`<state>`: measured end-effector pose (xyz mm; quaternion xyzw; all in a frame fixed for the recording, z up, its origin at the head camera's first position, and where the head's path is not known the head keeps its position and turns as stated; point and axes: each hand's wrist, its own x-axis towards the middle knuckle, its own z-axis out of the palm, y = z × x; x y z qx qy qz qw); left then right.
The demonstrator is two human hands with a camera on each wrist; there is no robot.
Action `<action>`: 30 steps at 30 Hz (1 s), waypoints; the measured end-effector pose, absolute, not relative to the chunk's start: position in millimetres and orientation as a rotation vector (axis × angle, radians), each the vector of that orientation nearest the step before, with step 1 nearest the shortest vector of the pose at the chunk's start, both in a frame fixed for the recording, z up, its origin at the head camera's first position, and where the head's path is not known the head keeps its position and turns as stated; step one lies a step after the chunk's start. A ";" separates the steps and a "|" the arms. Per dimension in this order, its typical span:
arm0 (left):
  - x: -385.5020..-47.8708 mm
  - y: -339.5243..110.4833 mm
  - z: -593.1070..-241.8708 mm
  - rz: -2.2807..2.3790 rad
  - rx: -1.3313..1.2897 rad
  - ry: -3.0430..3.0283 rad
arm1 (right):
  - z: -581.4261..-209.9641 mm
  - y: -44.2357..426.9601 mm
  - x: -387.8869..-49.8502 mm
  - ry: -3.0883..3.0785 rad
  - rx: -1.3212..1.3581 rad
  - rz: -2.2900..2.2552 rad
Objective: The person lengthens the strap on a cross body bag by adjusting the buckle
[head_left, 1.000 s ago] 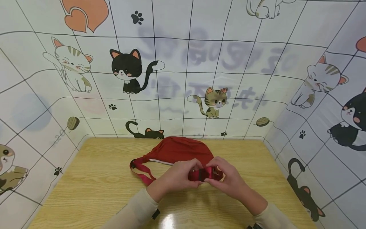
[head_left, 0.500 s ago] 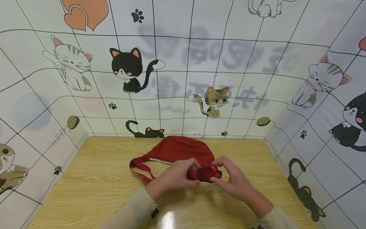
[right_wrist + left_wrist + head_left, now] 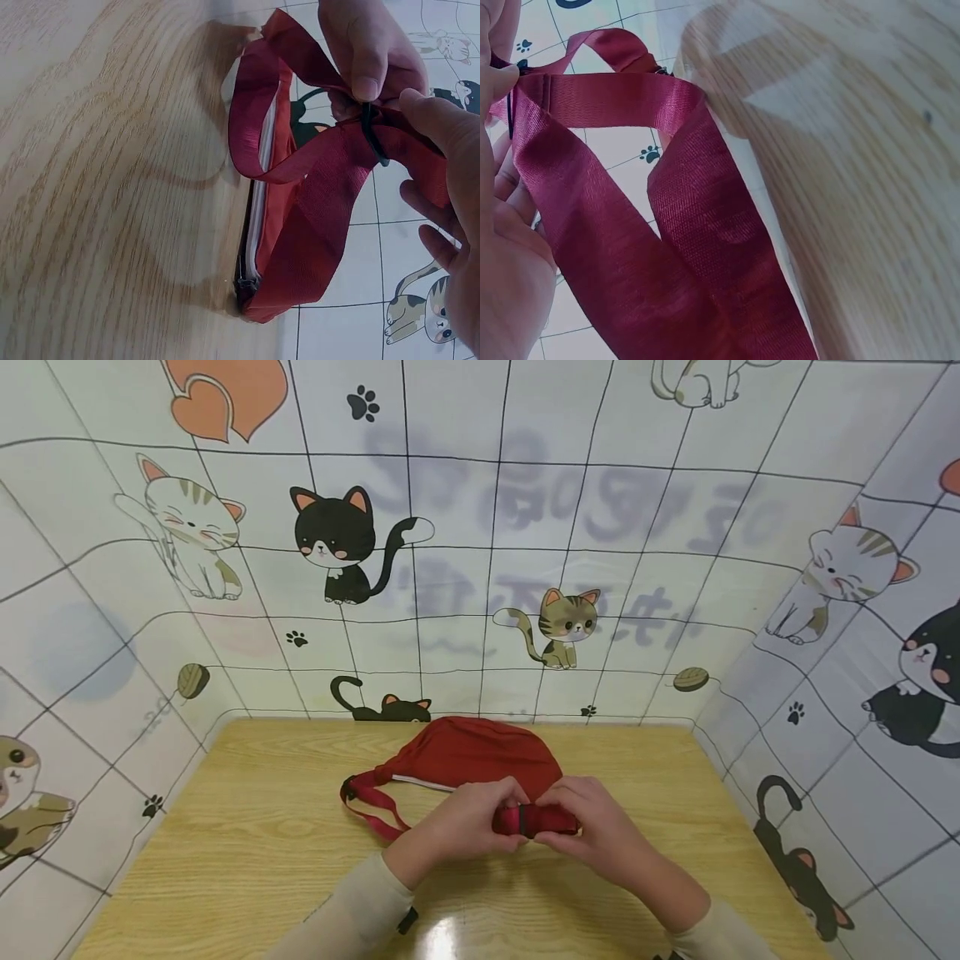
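Red bag, contents hidden, runs lengthwise left-to-right beyond our fingers; left hand and right hand pinch its strap.

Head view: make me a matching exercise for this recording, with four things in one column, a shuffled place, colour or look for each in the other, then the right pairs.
Column one
1. Dark band
2. Bag
3. Table
4. Wall

Column two
A. Printed with cartoon cats
B. Around the strap, between left hand and right hand
C. Pale, wood-grained
D. Red, lying beyond the hands

Pairs: 1-B, 2-D, 3-C, 4-A
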<state>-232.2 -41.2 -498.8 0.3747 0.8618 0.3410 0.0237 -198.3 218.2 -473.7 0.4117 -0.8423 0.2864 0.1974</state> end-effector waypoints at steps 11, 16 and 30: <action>-231.9 -43.7 -500.7 1.112 1.149 2.644 | -480.0 224.2 -198.8 -2.301 1.103 0.906; -232.8 -45.4 -501.9 1.135 1.123 2.627 | -479.6 227.6 -199.5 -2.289 1.071 0.962; -232.2 -43.2 -499.8 1.093 1.195 2.639 | -479.0 225.9 -202.9 -2.298 1.194 0.790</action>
